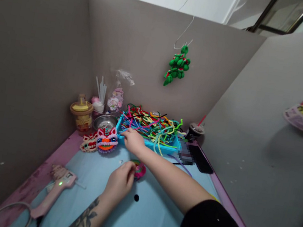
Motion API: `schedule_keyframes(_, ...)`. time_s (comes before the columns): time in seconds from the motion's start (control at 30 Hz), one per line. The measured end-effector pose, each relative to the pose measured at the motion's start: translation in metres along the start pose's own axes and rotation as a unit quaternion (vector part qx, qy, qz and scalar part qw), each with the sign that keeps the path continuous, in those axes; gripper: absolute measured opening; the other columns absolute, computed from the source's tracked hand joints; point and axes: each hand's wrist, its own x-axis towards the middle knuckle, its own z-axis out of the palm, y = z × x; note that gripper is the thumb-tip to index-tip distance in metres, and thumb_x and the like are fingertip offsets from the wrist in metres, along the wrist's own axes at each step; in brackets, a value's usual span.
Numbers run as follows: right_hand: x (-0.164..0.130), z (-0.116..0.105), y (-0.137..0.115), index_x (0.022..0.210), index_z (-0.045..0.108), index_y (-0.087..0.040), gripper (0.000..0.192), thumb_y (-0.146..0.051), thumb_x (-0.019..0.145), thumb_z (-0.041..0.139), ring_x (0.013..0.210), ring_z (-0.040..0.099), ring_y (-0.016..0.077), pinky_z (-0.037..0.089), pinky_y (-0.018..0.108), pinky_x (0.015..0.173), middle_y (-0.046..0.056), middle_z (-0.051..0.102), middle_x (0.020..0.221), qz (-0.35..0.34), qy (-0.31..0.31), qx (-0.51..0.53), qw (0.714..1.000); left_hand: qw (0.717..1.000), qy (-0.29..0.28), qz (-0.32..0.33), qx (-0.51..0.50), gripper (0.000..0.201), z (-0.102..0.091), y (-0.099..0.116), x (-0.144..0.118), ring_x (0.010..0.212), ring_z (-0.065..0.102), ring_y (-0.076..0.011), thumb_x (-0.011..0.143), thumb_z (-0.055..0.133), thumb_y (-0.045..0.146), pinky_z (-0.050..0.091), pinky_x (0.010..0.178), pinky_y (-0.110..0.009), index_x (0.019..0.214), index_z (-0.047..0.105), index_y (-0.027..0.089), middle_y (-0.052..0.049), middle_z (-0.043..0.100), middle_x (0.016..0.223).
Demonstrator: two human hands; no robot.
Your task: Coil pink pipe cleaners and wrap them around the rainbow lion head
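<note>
I see right hand pinching pipe cleaners at blue plastic tray, 12 o'clock; left hand fingers curled on pink fuzzy round piece.

Grey partition walls enclose a blue-topped desk.

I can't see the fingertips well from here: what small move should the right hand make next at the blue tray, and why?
Probably close the right hand on one pipe cleaner at the near left edge of the blue tray and draw it toward the small pink piece. The fingers already rest at that edge of the tangled pipe cleaners, while the left hand steadies the piece on the blue mat.
</note>
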Motion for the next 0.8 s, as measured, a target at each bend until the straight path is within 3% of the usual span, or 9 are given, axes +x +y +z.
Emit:
schedule_keyframes(0.17, 0.024, 0.015, 0.000, 0.105, 0.068, -0.021, 0.035, -0.012, 0.073, 0.056, 0.095, 0.058, 0.0216, 0.045, 0.028, 0.078, 0.010, 0.056, 0.111, -0.012, -0.049, -0.032, 0.998, 0.999, -0.019, -0.010, 0.034, 0.014, -0.004, 0.007, -0.001, 0.071, 0.060, -0.0176, 0.084, 0.041, 0.014, 0.042, 0.063, -0.027, 0.094, 0.050, 0.020, -0.004, 0.064, 0.082)
schedule_keyframes(0.33, 0.020, 0.019, 0.004, 0.101, 0.070, -0.018, 0.030, -0.010, 0.080, 0.050, 0.097, 0.057, 0.0195, 0.044, 0.028, 0.085, 0.009, 0.059, 0.107, -0.024, -0.040, -0.015, 0.999, 0.998, -0.032, 0.014, 0.050, 0.012, -0.005, 0.012, -0.002, 0.068, 0.060, -0.0181, 0.086, 0.040, 0.015, 0.041, 0.061, -0.027, 0.091, 0.050, 0.020, -0.005, 0.064, 0.079)
schedule_keyframes(0.4, 0.016, 0.018, 0.007, 0.099, 0.071, -0.017, 0.027, -0.012, 0.083, 0.049, 0.095, 0.057, 0.0187, 0.043, 0.027, 0.086, 0.009, 0.061, 0.103, -0.030, -0.012, 0.005, 0.999, 0.998, -0.034, 0.027, 0.051, 0.013, -0.004, 0.013, -0.003, 0.068, 0.060, -0.0182, 0.086, 0.040, 0.015, 0.041, 0.061, -0.027, 0.091, 0.050, 0.020, -0.005, 0.064, 0.079)
schedule_keyframes(0.5, 0.013, 0.008, 0.016, 0.090, 0.073, -0.017, 0.021, -0.015, 0.082, 0.053, 0.088, 0.058, 0.0182, 0.045, 0.028, 0.083, 0.009, 0.062, 0.095, -0.019, 0.097, 0.086, 0.991, 0.996, -0.044, 0.042, 0.059, 0.012, -0.003, 0.012, -0.005, 0.069, 0.061, -0.0187, 0.086, 0.040, 0.015, 0.041, 0.061, -0.027, 0.089, 0.050, 0.020, -0.006, 0.064, 0.079)
schedule_keyframes(0.57, 0.014, -0.004, 0.026, 0.084, 0.073, -0.017, 0.019, -0.018, 0.079, 0.055, 0.080, 0.059, 0.0174, 0.046, 0.029, 0.078, 0.006, 0.063, 0.085, 0.037, 0.172, 0.186, 0.967, 0.996, -0.052, 0.048, 0.062, 0.011, -0.003, 0.011, -0.005, 0.070, 0.061, -0.0189, 0.085, 0.040, 0.014, 0.040, 0.061, -0.027, 0.087, 0.050, 0.019, -0.006, 0.064, 0.079)
schedule_keyframes(0.63, 0.014, -0.017, 0.040, 0.079, 0.070, -0.017, 0.016, -0.022, 0.073, 0.057, 0.069, 0.058, 0.0163, 0.046, 0.028, 0.068, 0.002, 0.064, 0.073, 0.130, 0.211, 0.330, 0.911, 0.995, -0.054, 0.048, 0.062, 0.011, -0.003, 0.010, -0.005, 0.070, 0.060, -0.0186, 0.084, 0.041, 0.013, 0.040, 0.061, -0.027, 0.087, 0.049, 0.019, -0.006, 0.063, 0.079)
schedule_keyframes(0.7, 0.012, -0.027, 0.053, 0.079, 0.067, -0.017, 0.017, -0.027, 0.068, 0.059, 0.062, 0.058, 0.0153, 0.044, 0.025, 0.058, 0.001, 0.065, 0.068, 0.193, 0.220, 0.441, 0.848, 0.996, -0.051, 0.047, 0.059, 0.011, -0.003, 0.010, -0.005, 0.069, 0.059, -0.0180, 0.084, 0.041, 0.013, 0.040, 0.061, -0.027, 0.087, 0.049, 0.020, -0.005, 0.063, 0.079)
schedule_keyframes(0.8, 0.001, -0.034, 0.068, 0.079, 0.065, -0.016, 0.022, -0.031, 0.064, 0.060, 0.057, 0.059, 0.0138, 0.041, 0.022, 0.049, 0.002, 0.068, 0.069, 0.222, 0.216, 0.492, 0.813, 0.996, -0.051, 0.050, 0.057, 0.011, -0.003, 0.011, -0.005, 0.069, 0.058, -0.0174, 0.084, 0.040, 0.013, 0.039, 0.061, -0.027, 0.086, 0.049, 0.020, -0.005, 0.063, 0.081)
